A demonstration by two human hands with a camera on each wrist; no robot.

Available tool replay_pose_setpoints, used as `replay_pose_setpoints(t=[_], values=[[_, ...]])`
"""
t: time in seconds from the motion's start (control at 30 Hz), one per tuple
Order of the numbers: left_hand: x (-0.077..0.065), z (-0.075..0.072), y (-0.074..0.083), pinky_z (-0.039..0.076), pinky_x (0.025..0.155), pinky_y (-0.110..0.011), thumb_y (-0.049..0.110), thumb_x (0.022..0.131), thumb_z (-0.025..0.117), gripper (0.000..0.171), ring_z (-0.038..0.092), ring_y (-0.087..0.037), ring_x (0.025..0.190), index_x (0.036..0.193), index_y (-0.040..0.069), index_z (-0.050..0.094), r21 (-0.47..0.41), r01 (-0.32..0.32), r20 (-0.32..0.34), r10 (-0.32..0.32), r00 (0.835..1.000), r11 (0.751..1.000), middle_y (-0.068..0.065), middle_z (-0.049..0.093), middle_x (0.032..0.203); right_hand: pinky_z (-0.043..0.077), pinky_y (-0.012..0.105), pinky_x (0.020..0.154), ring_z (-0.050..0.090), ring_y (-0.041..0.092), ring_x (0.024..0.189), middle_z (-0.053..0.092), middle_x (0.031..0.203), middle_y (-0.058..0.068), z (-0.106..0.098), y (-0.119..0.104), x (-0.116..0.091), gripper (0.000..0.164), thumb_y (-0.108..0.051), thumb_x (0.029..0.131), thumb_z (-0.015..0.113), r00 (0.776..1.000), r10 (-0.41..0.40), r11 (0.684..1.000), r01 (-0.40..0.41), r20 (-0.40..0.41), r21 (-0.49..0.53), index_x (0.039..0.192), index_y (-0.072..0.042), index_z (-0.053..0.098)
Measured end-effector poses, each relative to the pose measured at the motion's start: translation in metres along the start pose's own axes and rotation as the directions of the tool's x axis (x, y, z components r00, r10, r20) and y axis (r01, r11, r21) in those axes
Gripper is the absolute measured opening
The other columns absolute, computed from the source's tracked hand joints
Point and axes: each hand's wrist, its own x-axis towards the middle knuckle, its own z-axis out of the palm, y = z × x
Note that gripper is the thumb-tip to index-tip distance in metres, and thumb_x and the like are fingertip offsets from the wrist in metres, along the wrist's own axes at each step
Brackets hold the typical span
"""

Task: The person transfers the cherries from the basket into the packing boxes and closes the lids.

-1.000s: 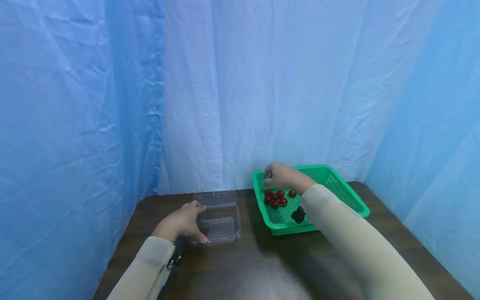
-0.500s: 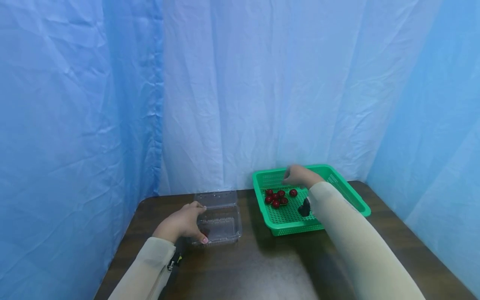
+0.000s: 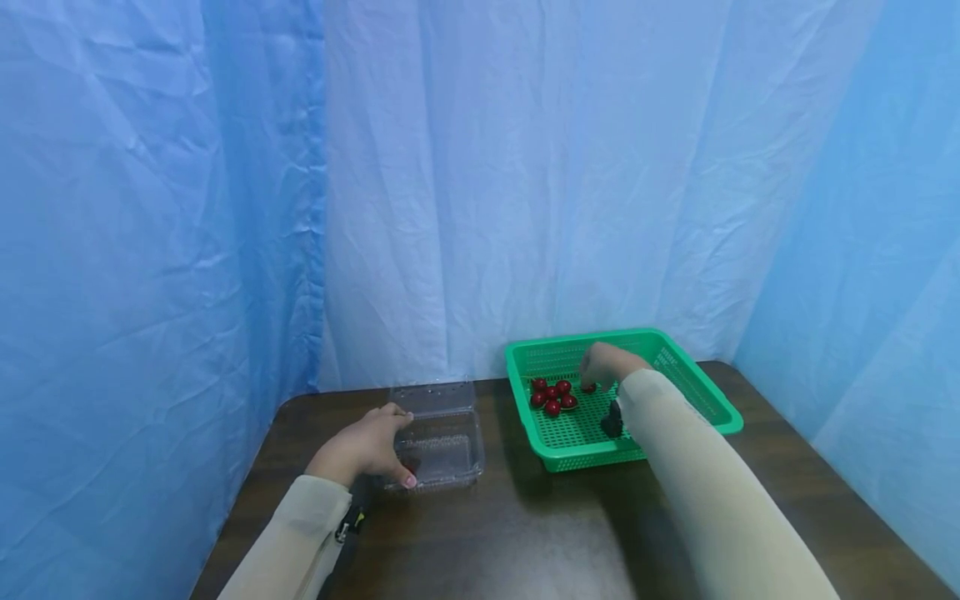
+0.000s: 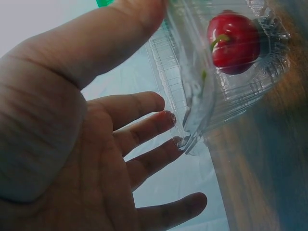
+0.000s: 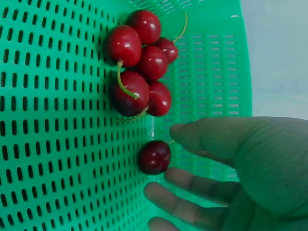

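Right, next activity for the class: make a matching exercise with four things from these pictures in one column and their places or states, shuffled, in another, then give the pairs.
Things
1. Green perforated plastic basket
2. Clear rectangular plastic container
3. Lone round dark-red cherry
4. Person's bare left hand

Places or states
A. Lid open, with a red cherry showing inside
B. Touching the container
C. Holds a cluster of six red cherries
D. Apart from the cluster, close to the right hand

Pairs: 1-C, 2-A, 3-D, 4-B
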Motion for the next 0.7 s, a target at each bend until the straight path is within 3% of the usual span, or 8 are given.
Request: replay_pose_setpoints(t=[0.27, 0.43, 0.5, 0.57, 0.63, 0.7], values=[[-0.002, -0.002, 0.002, 0.056, 0.116, -0.070, 0.039, 0.071, 0.111, 0.119, 0.051, -0.046, 0.158, 0.171, 0.012, 0.052, -0.013, 0.017, 0.005, -0.017, 1.000, 1.000, -0.018, 0.050, 0.172, 0.068, 0.053, 0.101, 0.075, 0.049, 0.131, 0.063, 0.161, 0.028, 0.006, 0.005, 0.007, 0.050, -0.011, 0.109, 0.074, 0.998, 0.067, 0.997, -0.066, 0.018, -0.036, 0.157, 0.002, 0.064], [-0.003, -0.002, 0.002, 0.056, 0.116, -0.070, 0.038, 0.071, 0.111, 0.119, 0.050, -0.046, 0.158, 0.171, 0.013, 0.052, -0.020, 0.019, 0.004, -0.019, 1.000, 1.000, -0.017, 0.049, 0.173, 0.069, 0.040, 0.083, 0.079, 0.038, 0.119, 0.066, 0.159, 0.026, 0.009, 0.007, 0.010, 0.043, -0.006, 0.108, 0.074, 0.998, 0.063, 0.996, -0.062, 0.023, -0.063, 0.151, 0.002, 0.070], [-0.003, -0.002, 0.002, 0.055, 0.116, -0.071, 0.038, 0.071, 0.111, 0.119, 0.050, -0.046, 0.159, 0.171, 0.012, 0.052, -0.022, 0.019, 0.001, -0.019, 1.000, 1.000, -0.018, 0.049, 0.174, 0.064, 0.034, 0.072, 0.077, 0.027, 0.102, 0.072, 0.149, 0.023, 0.011, 0.008, 0.009, 0.034, -0.004, 0.107, 0.074, 0.998, 0.053, 0.996, -0.052, 0.014, -0.078, 0.140, -0.001, 0.077], [-0.003, -0.002, 0.002, 0.055, 0.117, -0.071, 0.038, 0.071, 0.111, 0.119, 0.049, -0.047, 0.159, 0.171, 0.012, 0.052, -0.018, 0.017, 0.001, -0.017, 1.000, 1.000, -0.018, 0.049, 0.174, 0.053, 0.030, 0.064, 0.063, 0.017, 0.080, 0.077, 0.119, 0.015, 0.012, 0.006, 0.008, 0.010, -0.003, 0.108, 0.072, 0.998, 0.054, 0.995, -0.052, 0.023, -0.080, 0.111, -0.002, 0.081], [-0.003, -0.002, 0.002, 0.055, 0.117, -0.072, 0.038, 0.071, 0.111, 0.119, 0.048, -0.047, 0.160, 0.171, 0.012, 0.052, -0.012, 0.014, 0.002, -0.014, 1.000, 1.000, -0.018, 0.048, 0.175, 0.044, 0.030, 0.059, 0.045, 0.015, 0.066, 0.063, 0.088, 0.005, 0.014, 0.004, 0.005, 0.029, -0.003, 0.108, 0.071, 0.998, 0.056, 0.997, -0.054, 0.028, -0.058, 0.080, -0.010, 0.069], [-0.002, -0.002, 0.002, 0.054, 0.117, -0.072, 0.039, 0.071, 0.111, 0.119, 0.047, -0.048, 0.161, 0.171, 0.012, 0.052, -0.006, 0.013, 0.004, -0.013, 1.000, 1.000, -0.018, 0.047, 0.176, 0.037, 0.031, 0.057, 0.032, 0.014, 0.061, 0.042, 0.072, 0.000, 0.015, 0.001, 0.002, 0.050, -0.002, 0.109, 0.068, 0.998, 0.057, 0.998, -0.056, 0.037, -0.035, 0.065, -0.016, 0.049]])
